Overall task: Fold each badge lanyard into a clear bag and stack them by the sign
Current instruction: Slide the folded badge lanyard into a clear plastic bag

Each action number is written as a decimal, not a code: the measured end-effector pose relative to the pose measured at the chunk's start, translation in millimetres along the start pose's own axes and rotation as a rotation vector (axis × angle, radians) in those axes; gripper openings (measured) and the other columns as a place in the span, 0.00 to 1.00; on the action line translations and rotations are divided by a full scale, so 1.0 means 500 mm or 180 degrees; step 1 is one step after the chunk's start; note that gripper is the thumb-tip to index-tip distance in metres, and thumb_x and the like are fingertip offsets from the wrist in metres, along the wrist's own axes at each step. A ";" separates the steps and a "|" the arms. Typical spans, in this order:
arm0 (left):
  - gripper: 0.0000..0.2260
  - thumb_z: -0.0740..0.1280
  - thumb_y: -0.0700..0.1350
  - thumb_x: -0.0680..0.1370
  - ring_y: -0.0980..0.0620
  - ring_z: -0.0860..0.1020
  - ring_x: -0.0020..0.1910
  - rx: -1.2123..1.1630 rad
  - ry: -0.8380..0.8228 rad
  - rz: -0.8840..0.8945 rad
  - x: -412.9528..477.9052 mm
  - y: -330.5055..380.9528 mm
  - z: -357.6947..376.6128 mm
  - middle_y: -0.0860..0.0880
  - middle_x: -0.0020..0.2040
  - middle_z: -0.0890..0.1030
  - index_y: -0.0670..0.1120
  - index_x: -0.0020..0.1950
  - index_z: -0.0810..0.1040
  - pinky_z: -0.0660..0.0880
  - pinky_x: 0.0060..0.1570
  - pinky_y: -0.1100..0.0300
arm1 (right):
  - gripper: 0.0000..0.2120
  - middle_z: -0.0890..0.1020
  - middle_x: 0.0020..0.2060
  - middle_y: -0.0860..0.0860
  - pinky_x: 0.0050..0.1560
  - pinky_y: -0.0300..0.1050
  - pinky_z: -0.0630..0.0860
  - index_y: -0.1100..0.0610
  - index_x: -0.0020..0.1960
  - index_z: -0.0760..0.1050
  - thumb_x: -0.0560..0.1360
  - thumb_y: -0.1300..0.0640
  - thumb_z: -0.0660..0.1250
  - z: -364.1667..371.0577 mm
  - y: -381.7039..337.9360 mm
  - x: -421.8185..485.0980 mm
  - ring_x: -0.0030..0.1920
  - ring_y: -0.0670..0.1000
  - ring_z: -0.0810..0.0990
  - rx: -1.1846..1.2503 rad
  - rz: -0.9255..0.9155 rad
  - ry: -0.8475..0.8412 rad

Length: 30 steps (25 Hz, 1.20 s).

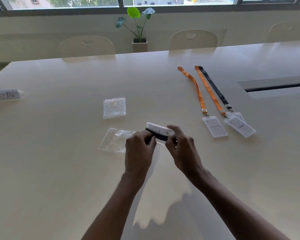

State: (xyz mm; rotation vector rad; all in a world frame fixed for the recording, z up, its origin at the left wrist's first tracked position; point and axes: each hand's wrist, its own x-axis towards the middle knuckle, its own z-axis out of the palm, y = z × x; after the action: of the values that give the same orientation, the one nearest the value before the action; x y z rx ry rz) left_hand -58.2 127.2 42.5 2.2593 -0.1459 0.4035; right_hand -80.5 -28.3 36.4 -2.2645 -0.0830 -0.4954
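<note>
- My left hand [139, 146] and right hand [182, 144] meet just above the pale cream table [59, 153], both closed on one bundle: a white card in a clear plastic badge holder [158, 129] with its dark navy fabric lanyard [160, 136] folded up beneath it.
- The left grip pinches the bundle's left end, thumb on top; the right grip clamps the right end, fingers curled over the holder's edge.
- At nine o'clock from my hands, touching the left knuckles in view, an empty crinkled clear plastic bag [115, 139] lies flat on the table.
- At eleven o'clock, a little farther off, sits a small stack of clear plastic bags [114, 108].
- At two o'clock, well apart, three more lanyards lie stretched out: an orange one [196, 87] with its own badge holder [214, 126], and a second orange strap [209, 91] beside a dark navy strap [215, 88], whose badge holders [239, 126] overlap.
- At ten o'clock, near the table's left edge, stands a folded white paper sign [4, 95] with handwritten dark letters, partly cut off by the frame.
- Nothing is stacked beside it.
</note>
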 end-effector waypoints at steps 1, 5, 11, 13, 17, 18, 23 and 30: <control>0.05 0.74 0.42 0.78 0.52 0.81 0.36 -0.0130 0.0002 0.0043 -0.010 0.007 0.009 0.52 0.35 0.83 0.46 0.41 0.84 0.78 0.41 0.52 | 0.14 0.85 0.41 0.50 0.38 0.46 0.80 0.54 0.67 0.76 0.83 0.60 0.65 0.006 -0.005 -0.002 0.36 0.49 0.83 0.0108 0.0045 -0.0036; 0.05 0.72 0.43 0.80 0.53 0.81 0.39 -0.0177 0.0051 0.0229 -0.035 0.014 0.031 0.50 0.44 0.83 0.43 0.49 0.86 0.81 0.42 0.53 | 0.11 0.85 0.43 0.48 0.40 0.39 0.82 0.55 0.65 0.77 0.85 0.60 0.63 0.021 -0.014 0.001 0.41 0.42 0.86 0.0571 0.0253 -0.0126; 0.11 0.68 0.44 0.84 0.53 0.79 0.55 -0.0349 -0.0138 0.0501 -0.051 0.013 0.031 0.51 0.53 0.79 0.44 0.63 0.84 0.80 0.56 0.59 | 0.11 0.88 0.47 0.54 0.50 0.45 0.85 0.57 0.62 0.80 0.81 0.54 0.71 0.028 -0.014 0.005 0.48 0.51 0.88 0.1823 0.1169 -0.0047; 0.13 0.69 0.39 0.81 0.52 0.80 0.56 -0.0317 -0.0211 0.0496 -0.051 0.003 0.026 0.49 0.55 0.81 0.43 0.64 0.84 0.79 0.59 0.58 | 0.08 0.88 0.47 0.57 0.51 0.52 0.86 0.59 0.58 0.80 0.82 0.58 0.71 0.035 -0.005 0.005 0.48 0.55 0.89 0.2179 0.1489 0.0022; 0.09 0.71 0.38 0.78 0.45 0.80 0.52 0.0219 0.0410 0.0091 -0.005 -0.062 -0.017 0.45 0.51 0.82 0.42 0.58 0.85 0.78 0.56 0.53 | 0.07 0.87 0.49 0.60 0.39 0.46 0.84 0.59 0.58 0.78 0.81 0.61 0.70 0.042 0.001 0.010 0.39 0.58 0.88 0.1936 0.1723 -0.0092; 0.09 0.72 0.40 0.78 0.44 0.79 0.52 0.0413 0.0465 -0.0055 0.009 -0.082 -0.030 0.44 0.51 0.81 0.42 0.57 0.84 0.77 0.55 0.53 | 0.08 0.87 0.48 0.59 0.37 0.43 0.82 0.59 0.60 0.77 0.81 0.61 0.70 0.041 0.000 0.011 0.38 0.59 0.88 0.1916 0.1784 -0.0165; 0.06 0.77 0.43 0.75 0.47 0.80 0.43 0.0827 0.0046 -0.0360 0.039 -0.129 -0.054 0.46 0.44 0.82 0.43 0.47 0.84 0.76 0.44 0.57 | 0.07 0.88 0.47 0.57 0.46 0.52 0.83 0.57 0.59 0.78 0.81 0.60 0.70 0.045 -0.007 0.016 0.36 0.60 0.88 0.1893 0.1889 -0.0461; 0.09 0.73 0.38 0.76 0.48 0.80 0.32 0.0654 0.0010 -0.0562 0.049 -0.126 -0.067 0.50 0.31 0.81 0.45 0.35 0.81 0.77 0.36 0.56 | 0.08 0.88 0.47 0.58 0.47 0.51 0.84 0.57 0.58 0.78 0.81 0.59 0.72 0.044 -0.018 0.032 0.35 0.57 0.88 0.1854 0.1925 -0.0897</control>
State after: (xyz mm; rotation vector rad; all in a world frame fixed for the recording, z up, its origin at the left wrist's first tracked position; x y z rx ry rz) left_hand -28.3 194.4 26.1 2.4491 0.1008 0.3405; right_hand -60.6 -7.6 35.4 -1.6532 0.2767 0.1608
